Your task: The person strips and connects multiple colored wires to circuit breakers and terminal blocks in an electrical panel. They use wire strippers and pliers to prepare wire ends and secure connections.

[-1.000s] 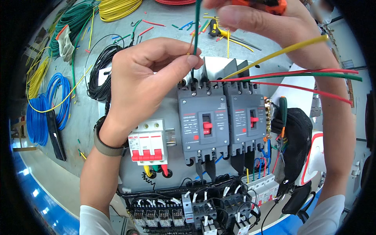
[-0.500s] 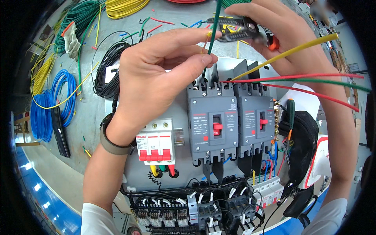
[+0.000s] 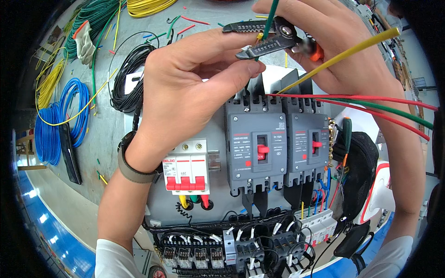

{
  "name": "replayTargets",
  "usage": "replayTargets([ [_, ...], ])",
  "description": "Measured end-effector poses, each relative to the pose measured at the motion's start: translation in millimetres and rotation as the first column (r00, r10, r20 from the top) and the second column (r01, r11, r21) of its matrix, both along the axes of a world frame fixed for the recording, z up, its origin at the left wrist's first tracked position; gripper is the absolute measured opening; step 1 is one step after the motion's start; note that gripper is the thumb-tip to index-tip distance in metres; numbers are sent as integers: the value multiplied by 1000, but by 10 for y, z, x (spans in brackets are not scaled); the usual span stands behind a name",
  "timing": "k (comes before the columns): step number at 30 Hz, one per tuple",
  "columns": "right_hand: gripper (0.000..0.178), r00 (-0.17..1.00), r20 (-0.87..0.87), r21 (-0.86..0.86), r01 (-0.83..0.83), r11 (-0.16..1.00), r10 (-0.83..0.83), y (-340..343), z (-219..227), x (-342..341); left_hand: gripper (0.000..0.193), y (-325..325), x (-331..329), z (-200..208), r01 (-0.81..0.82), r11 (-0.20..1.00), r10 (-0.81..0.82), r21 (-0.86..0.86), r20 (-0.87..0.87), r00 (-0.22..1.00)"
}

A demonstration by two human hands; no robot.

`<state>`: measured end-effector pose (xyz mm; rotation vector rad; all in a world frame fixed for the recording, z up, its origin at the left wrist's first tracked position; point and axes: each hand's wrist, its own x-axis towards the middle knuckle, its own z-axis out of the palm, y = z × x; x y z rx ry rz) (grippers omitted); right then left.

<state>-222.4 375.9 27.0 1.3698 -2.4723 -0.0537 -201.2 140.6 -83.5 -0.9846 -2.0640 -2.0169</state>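
My left hand [image 3: 190,83] is closed above the panel, thumb and fingers pinched at a green wire [image 3: 272,11] that rises to the top edge. A small yellow-ended bit of wire [image 3: 260,36] sticks up by the fingertips. My right hand [image 3: 340,51] grips a black wire stripper [image 3: 276,45] with orange on its handle. Its jaws are spread on both sides of the green wire and the yellow bit. Below the hands stand two grey moulded-case circuit breakers [image 3: 245,129] with red toggles. A smaller white breaker [image 3: 187,160] with red levers sits beside my left wrist.
A thick yellow wire [image 3: 343,58] and red wires [image 3: 394,98] reach right from the breakers, across my right forearm. Relays [image 3: 185,257] line the near edge. Blue [image 3: 48,134] and black wire coils [image 3: 123,88] and a glove [image 3: 85,44] lie left. A screwdriver [image 3: 346,134] stands right.
The stripper has shifted left and its jaws now straddle the green wire and the yellow bit. My left fingertips have moved slightly right. The view has shifted a little.
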Motion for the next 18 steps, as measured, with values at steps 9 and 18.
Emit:
replayTargets([
  [9, 41, 996, -62, -79, -72, 994, 67, -14, -76, -22, 38, -12, 26, 9, -61, 996, 63, -72, 26, 998],
  [18, 35, 997, -73, -59, -14, 998, 10, -31, -83, -12, 35, -16, 44, 44, -59, 996, 61, -63, 25, 998],
])
